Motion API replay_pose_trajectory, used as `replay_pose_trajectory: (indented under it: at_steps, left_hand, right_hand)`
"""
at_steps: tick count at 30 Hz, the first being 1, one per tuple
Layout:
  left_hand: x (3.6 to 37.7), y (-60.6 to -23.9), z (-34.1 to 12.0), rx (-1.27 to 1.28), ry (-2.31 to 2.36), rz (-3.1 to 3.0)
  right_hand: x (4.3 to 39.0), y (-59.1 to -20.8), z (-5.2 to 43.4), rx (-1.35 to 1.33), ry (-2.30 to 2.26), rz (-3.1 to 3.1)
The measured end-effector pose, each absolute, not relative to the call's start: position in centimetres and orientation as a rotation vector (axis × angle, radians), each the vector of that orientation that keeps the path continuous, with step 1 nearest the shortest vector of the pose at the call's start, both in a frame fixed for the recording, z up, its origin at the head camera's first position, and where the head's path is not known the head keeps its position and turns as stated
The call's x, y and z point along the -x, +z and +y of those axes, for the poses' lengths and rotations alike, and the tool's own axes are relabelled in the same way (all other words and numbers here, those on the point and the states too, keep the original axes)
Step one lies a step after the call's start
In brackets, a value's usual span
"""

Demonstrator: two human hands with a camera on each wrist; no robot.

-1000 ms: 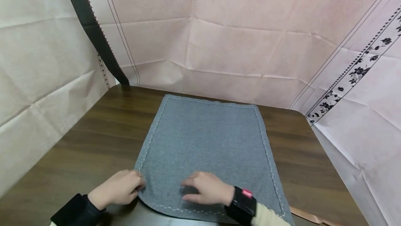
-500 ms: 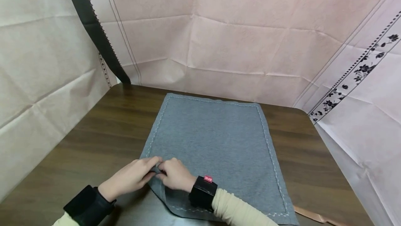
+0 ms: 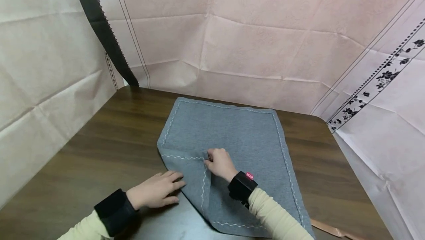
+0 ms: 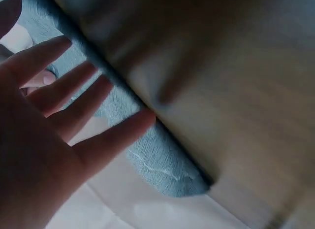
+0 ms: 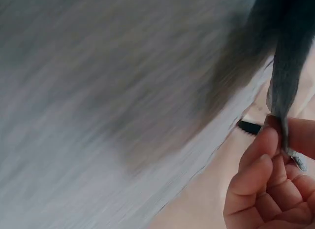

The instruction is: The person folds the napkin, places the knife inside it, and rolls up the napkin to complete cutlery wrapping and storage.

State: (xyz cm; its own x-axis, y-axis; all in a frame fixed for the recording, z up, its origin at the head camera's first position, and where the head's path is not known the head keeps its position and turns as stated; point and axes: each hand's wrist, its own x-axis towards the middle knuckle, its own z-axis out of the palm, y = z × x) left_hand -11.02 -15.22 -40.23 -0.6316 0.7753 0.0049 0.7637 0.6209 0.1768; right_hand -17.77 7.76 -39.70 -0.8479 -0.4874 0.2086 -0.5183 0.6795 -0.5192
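Note:
A grey-blue cloth (image 3: pixel 232 131) with a white stitched border lies on the brown table. Its near left corner is turned over toward the middle, so a folded flap (image 3: pixel 187 164) with two stitched lines shows on top. My right hand (image 3: pixel 220 163) pinches that corner; in the right wrist view, thumb and fingers hold the gathered fabric (image 5: pixel 287 71) between them. Beside the slanting fold, my left hand (image 3: pixel 157 190) is spread with straight fingers. In the left wrist view its fingertips (image 4: pixel 145 115) lie over the folded edge, though contact there cannot be told.
The wood-grain table (image 3: pixel 109 147) extends on both sides of the cloth. Pale creased sheeting (image 3: pixel 252 48) hangs behind and around it, with a black strip (image 3: pixel 103 29) at the left. A tan strip (image 3: pixel 327 228) lies near the cloth's lower right edge.
Both hands met at the near left corner. My right hand then carried it inward and away from me, folding it over. My left hand let go and drew back to the fold's edge.

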Motion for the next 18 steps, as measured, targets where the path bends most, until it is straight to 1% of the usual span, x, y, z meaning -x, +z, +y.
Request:
replay_pose_trajectory:
  at_steps: [7,18]
  left_hand:
    - [12.0,-39.8,-13.3,-1.302,0.107,2.755]
    - [13.2,-39.2,-11.0,-1.184,0.038,2.740]
  right_hand:
    - [19.6,-39.5,10.8,-0.693,0.856,-2.828]
    - [23.3,-38.3,15.7,-0.449,0.664,-2.806]
